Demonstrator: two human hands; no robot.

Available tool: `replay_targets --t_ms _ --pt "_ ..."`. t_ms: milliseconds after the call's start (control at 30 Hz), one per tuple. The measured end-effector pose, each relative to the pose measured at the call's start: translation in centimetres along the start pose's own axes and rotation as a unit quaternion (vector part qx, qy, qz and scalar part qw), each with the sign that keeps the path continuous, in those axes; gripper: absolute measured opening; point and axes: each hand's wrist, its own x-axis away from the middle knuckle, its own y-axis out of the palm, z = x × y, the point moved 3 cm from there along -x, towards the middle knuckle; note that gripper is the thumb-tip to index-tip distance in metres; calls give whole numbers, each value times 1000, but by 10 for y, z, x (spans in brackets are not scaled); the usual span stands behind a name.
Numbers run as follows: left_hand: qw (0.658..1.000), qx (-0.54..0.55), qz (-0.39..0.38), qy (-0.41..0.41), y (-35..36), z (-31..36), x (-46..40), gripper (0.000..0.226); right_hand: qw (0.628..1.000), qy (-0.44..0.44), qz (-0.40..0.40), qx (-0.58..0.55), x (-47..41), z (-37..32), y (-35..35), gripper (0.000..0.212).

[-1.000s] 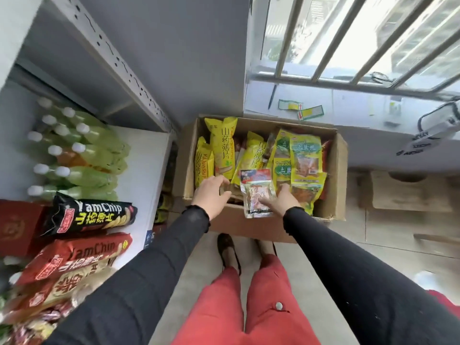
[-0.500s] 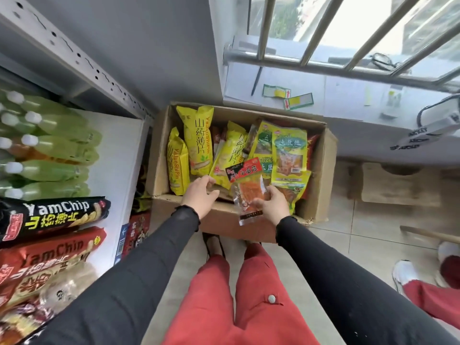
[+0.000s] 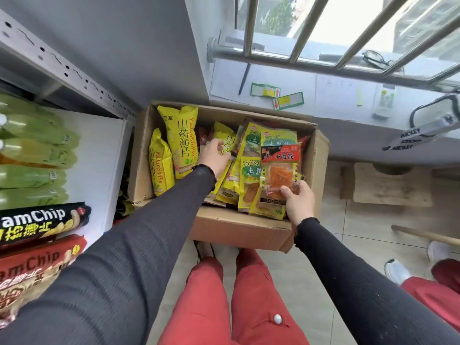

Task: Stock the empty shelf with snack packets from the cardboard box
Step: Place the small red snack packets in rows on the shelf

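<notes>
Shelf [image 3: 99, 155] stands at left; we see bare white board beside green bottles [image 3: 37, 155], and YamChip packets [image 3: 42, 220] lie near its front edge. That edge is already crowded, so we judge a hurried placement could nudge those packets off.

Cardboard box [image 3: 249, 230] sits on the floor, right of the shelf, packed with loosely leaning snack packets. Its near right corner looks bent, so leaning on that wall might fold it.

Left hand [image 3: 214, 155] is deep in the box, fingers curled on a yellow packet [image 3: 227, 143] in the middle of the pile. We expect that pulling it up could drag its neighbours with it, or topple the tall yellow packet [image 3: 183, 143] just left.

Right hand [image 3: 298, 202] pinches the red-topped packet [image 3: 280, 175] by its lower corner only, holding it upright over the box. We judge this grip marginal, since slick film held at one corner may swing or slip back in.
</notes>
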Motion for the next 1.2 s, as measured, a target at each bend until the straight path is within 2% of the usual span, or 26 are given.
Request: replay_targets --t_ms 133,233,367,533,567,633,800,867,933,1000,1200 --pt "998 57 -9 -2 11 14 -40 50 1000 4 0 -22 -12 4 8 41" --pt "998 53 -36 -8 27 22 -62 54 1000 -1 5 -21 -21 6 14 40" --pt "999 23 2 -27 35 29 -77 39 1000 -3 5 -25 -28 9 19 36" --pt "993 112 -15 -42 31 24 -69 26 1000 2 -8 -26 -24 4 22 42" --pt "991 125 -1 -42 26 22 -62 18 999 3 -12 -32 -22 0 23 43" --pt "987 151 40 -41 8 16 -48 15 999 6 -25 -46 -16 -9 25 47" --pt "970 199 136 -33 -66 5 9 19 994 -59 -86 -45 9 -61 30 49" --pt "954 237 178 -37 -100 0 40 18 988 -93 -114 -41 27 -91 33 41" --pt "934 278 218 -40 -136 -4 76 12 980 -135 -141 -38 48 -119 40 23" --pt "914 317 250 -44 -169 -9 118 11 966 -184 -177 -30 76 -150 49 12" --pt "851 400 339 -6 -252 -43 262 17 903 -298 -300 -79 199 -223 80 11"
